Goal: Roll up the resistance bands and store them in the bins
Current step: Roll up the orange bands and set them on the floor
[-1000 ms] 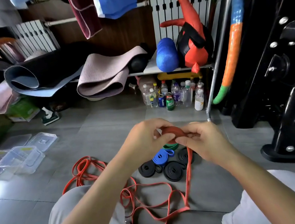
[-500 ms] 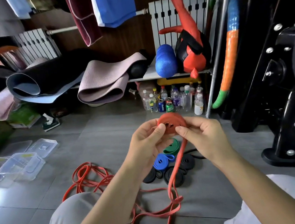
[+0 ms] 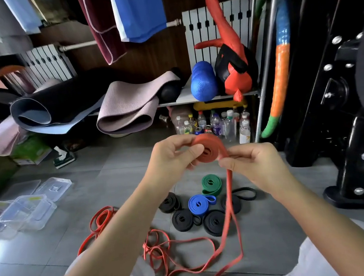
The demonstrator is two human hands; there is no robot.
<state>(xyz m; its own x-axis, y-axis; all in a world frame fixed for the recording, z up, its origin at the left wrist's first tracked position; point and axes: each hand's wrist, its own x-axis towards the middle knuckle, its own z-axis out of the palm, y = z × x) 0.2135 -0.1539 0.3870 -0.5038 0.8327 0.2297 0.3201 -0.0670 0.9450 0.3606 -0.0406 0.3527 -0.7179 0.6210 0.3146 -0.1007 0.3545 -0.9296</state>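
- My left hand [image 3: 172, 159] was raised in front of me, the forearm coming up from the lower left. Its fingers [image 3: 192, 153] were curled round the left side of the red band [image 3: 207, 148], which was half rolled, and the thumb lay across the face of the coil.
- My right hand [image 3: 255, 165] came in from the lower right with its back toward the camera. Its fingers [image 3: 227, 163] pinched the band just where it left the coil, at the lower right edge.
- The coil was in the air between both hands, above the floor [image 3: 111, 169] and well apart from the clear bins [image 3: 25, 212].
- The unrolled part hung down from my right hand as a doubled strip and reached the floor between my knees. Its end was cut off by the bottom edge.
- Below my hands a green roll [image 3: 211, 183], a blue roll [image 3: 199, 204] and several black rolls [image 3: 182, 220] lay flat and close together. One black roll was partly hidden behind the hanging strip.
- The thin red bands [image 3: 101, 218] lay tangled on the floor, partly covered by my left forearm.
- The bins stood at the far left with lids [image 3: 53, 188] beside them, cut by the frame and washed by glare. I could not tell what was inside.
- The tips of my left fingers were hidden behind the coil, and those of the right were folded under the palm.
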